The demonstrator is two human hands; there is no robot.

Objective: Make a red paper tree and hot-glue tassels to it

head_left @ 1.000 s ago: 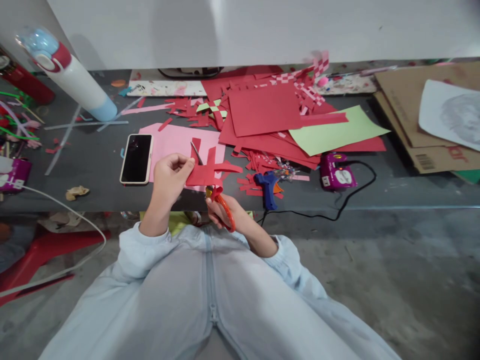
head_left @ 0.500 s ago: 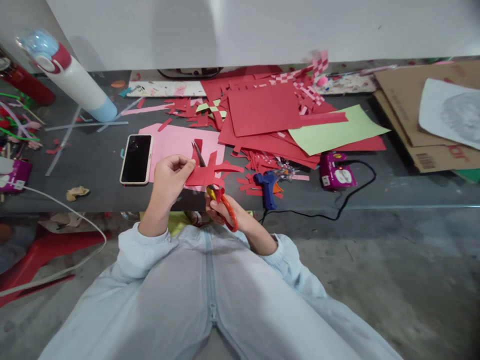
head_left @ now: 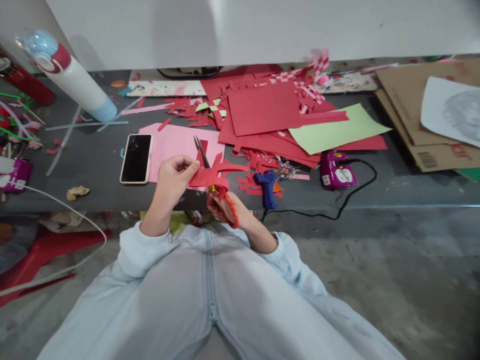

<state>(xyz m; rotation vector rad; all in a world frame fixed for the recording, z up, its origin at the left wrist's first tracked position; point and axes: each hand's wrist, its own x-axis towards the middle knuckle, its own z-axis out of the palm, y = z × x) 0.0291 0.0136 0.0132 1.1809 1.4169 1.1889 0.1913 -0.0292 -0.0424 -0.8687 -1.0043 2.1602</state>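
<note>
My left hand (head_left: 175,177) pinches the left end of a red paper piece (head_left: 205,176) cut into curling strips. Closed round the handles of orange-handled scissors (head_left: 231,212) is my right hand (head_left: 221,204). The scissors' dark blades point up and left past the red paper, their tips a little apart; part of the blades is hidden behind it. Under the work lies a pink sheet (head_left: 168,142), with a phone (head_left: 136,159) at its left side. Red paper sheets (head_left: 266,110) and many red scraps (head_left: 258,161) are to the right.
A blue glue gun (head_left: 268,189) lies right of my hands, wired near a purple box (head_left: 338,171). Farther right are a green sheet (head_left: 337,129) and cardboard (head_left: 412,115). A white bottle (head_left: 80,85) stands at the left. The table's front edge is just before me.
Both hands and the red paper have shifted slightly to the right. The scissor tips have moved a little up and right, and the paper strips hang differently.
</note>
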